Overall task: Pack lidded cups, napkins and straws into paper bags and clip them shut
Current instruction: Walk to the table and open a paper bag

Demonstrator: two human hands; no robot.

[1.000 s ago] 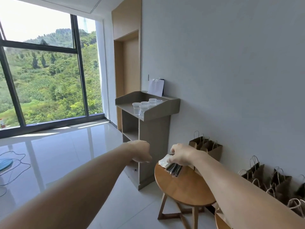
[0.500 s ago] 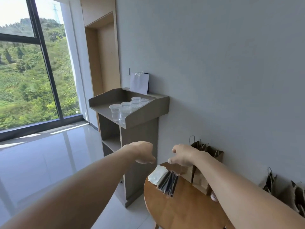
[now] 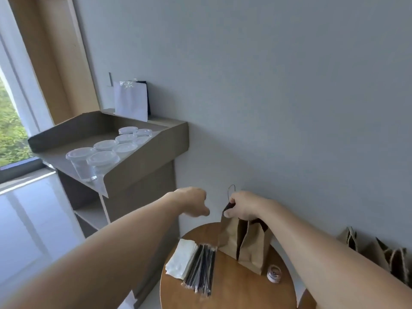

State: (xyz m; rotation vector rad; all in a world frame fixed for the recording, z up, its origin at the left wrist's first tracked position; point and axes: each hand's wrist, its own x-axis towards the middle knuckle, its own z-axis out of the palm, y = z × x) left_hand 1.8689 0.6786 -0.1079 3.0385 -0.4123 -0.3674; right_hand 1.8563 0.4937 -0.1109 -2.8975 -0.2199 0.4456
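On a round wooden table (image 3: 236,288), right hand (image 3: 244,205) grips a kraft paper bag (image 3: 250,246); left hand (image 3: 191,200) loosely curled.

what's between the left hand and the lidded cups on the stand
Only the stand's raised side wall: the cups sit behind it, and the left hand hangs empty below and right of it. Reaching over the wall looks clear.

open gap between hands (image 3: 194,202); napkins (image 3: 181,258), straws (image 3: 201,267) crowd table (image 3: 234,291).
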